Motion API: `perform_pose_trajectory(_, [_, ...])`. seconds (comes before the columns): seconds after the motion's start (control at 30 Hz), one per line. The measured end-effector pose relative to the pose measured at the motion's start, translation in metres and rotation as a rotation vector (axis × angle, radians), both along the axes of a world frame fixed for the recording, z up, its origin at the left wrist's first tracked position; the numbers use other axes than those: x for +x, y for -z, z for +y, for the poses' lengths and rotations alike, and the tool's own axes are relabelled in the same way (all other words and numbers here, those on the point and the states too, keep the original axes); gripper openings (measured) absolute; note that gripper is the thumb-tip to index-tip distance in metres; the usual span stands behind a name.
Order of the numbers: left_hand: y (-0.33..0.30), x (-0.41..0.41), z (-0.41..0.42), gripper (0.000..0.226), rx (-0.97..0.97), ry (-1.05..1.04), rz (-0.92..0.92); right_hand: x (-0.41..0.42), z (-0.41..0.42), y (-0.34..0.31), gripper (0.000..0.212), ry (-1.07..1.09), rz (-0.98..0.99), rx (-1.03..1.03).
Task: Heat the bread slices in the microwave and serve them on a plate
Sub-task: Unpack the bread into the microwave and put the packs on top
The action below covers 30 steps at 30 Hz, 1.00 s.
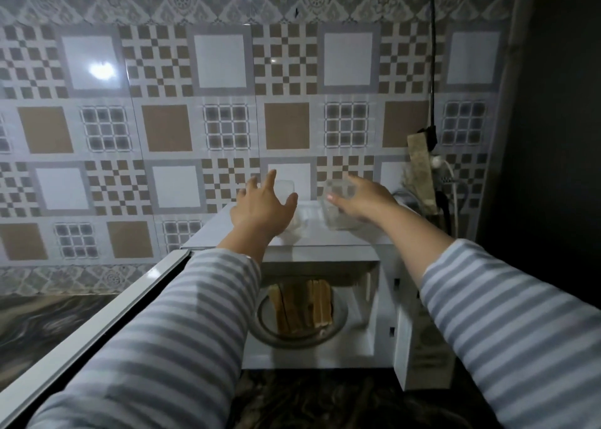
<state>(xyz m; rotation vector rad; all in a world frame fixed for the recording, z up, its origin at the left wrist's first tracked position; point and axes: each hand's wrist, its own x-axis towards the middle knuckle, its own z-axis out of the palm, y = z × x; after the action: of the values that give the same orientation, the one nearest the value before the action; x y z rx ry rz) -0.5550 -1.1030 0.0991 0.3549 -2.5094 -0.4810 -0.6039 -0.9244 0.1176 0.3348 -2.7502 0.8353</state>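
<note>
A white microwave (387,301) stands open on a dark marbled counter, its door (94,331) swung out to the left. Inside, several toasted bread slices (302,305) lie on the round glass turntable (338,321). On the microwave's top stand two clear glasses. My left hand (263,207) reaches over the top with fingers spread, just in front of the left glass (286,188), not gripping it. My right hand (364,201) curls around the right glass (338,214) and holds it, slightly tilted.
A patterned tiled wall (211,119) rises behind the microwave. At the right, a black cable (432,54) hangs down to a power strip (421,171) with plugs and white cords. A dark surface closes the right side.
</note>
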Motion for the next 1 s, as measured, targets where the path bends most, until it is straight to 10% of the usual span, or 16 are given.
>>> perform_pose_trajectory(1.0, [0.251, 0.43, 0.075, 0.059, 0.19, -0.017, -0.374, 0.412, 0.046, 0.257, 0.058, -0.144, -0.488, 0.277])
